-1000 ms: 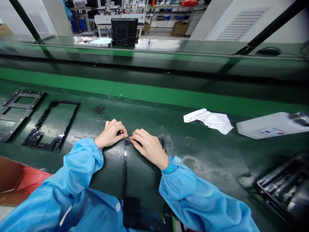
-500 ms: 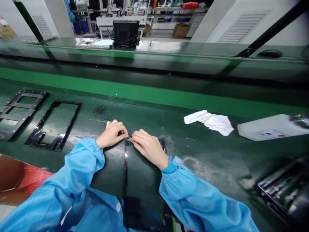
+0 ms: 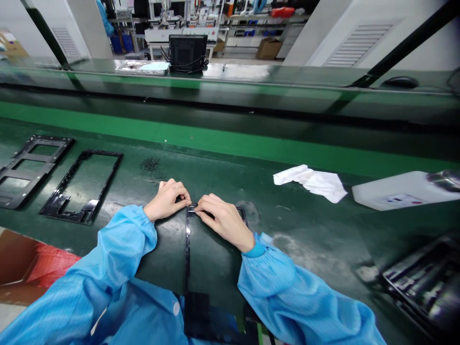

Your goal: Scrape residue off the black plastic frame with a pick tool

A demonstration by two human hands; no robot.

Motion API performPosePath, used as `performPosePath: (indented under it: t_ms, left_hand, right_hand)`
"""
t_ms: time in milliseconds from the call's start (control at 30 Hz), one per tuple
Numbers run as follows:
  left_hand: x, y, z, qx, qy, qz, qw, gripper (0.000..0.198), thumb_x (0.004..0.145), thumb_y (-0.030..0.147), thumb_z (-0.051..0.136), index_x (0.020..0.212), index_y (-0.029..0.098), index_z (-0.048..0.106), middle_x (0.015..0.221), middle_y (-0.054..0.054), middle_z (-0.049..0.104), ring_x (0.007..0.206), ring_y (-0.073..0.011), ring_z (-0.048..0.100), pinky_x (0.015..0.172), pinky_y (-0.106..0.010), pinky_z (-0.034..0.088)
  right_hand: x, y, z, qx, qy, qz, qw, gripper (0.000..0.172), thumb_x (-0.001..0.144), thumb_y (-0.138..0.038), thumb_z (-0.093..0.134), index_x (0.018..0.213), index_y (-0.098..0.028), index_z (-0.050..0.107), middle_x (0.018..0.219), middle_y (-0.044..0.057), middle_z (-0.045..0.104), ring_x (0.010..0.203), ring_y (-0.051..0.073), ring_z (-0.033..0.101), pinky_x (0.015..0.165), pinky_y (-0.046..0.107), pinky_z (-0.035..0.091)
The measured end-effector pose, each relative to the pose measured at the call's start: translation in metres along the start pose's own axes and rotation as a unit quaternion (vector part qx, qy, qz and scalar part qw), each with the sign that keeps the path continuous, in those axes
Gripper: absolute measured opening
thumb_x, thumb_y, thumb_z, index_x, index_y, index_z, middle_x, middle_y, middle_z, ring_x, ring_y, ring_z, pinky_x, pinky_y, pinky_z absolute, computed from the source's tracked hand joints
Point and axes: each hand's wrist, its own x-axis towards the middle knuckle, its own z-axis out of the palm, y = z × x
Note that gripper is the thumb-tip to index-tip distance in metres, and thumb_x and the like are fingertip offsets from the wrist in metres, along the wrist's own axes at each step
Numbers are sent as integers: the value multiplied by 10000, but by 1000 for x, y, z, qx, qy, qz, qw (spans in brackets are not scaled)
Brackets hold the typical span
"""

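A thin black rectangular frame [image 3: 187,258] lies on the green bench in front of me, its near end a wider dark panel. At its far left corner, my left hand [image 3: 168,199] pinches the edge between thumb and fingertips. Just to the right, my right hand [image 3: 224,219] is closed in a pinch over the far bar; whatever sits between those fingertips is too small to make out. Part of the far bar is hidden under the right hand. Blue sleeves cover both arms.
On the left lie a second black frame [image 3: 102,187] and a grey-black fixture plate [image 3: 34,165]. Small black scraps [image 3: 150,165] are scattered beyond my left hand. To the right are a crumpled white cloth [image 3: 311,182], a white bottle [image 3: 395,190] and a blurred stack of dark parts [image 3: 427,278].
My right fingertips have shifted very slightly away from the left ones, showing a bit more of the frame's corner. The left hand keeps its pinch. The view has tilted a little.
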Motion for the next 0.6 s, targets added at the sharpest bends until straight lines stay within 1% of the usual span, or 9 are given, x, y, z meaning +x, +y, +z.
performPosePath:
  t_ms: [133,300,467,600]
  left_hand:
    - [0,0,1,1,2,3,1000,173,924,363,575,860,228,662,855,8,605,911,-191,482,856,-357,265]
    - [0,0,1,4,0,-5,1000,176,924,359,568,857,226,661,865,4,607,915,-194,480,849,-356,269]
    - [0,1,0,4,0,2,1000,169,925,342,568,842,220,649,857,7,603,909,-192,482,837,-355,272]
    - [0,0,1,8,3,9,1000,165,926,333,569,839,217,647,856,8,603,902,-188,483,833,-356,268]
  right_hand:
    - [0,0,2,-38,9,13,999,158,978,-208,448,934,-205,599,945,47,606,896,177,541,712,267,437]
    - [1,-2,5,-81,13,0,997,195,989,-195,421,908,-203,598,919,50,605,861,182,533,654,271,424]
    - [1,-1,6,-72,-3,-27,997,226,999,-188,394,907,-204,600,913,48,613,856,177,524,670,271,421]
    - [2,1,4,-51,-15,-22,998,209,991,-187,410,888,-202,592,909,42,611,856,172,524,668,261,424]
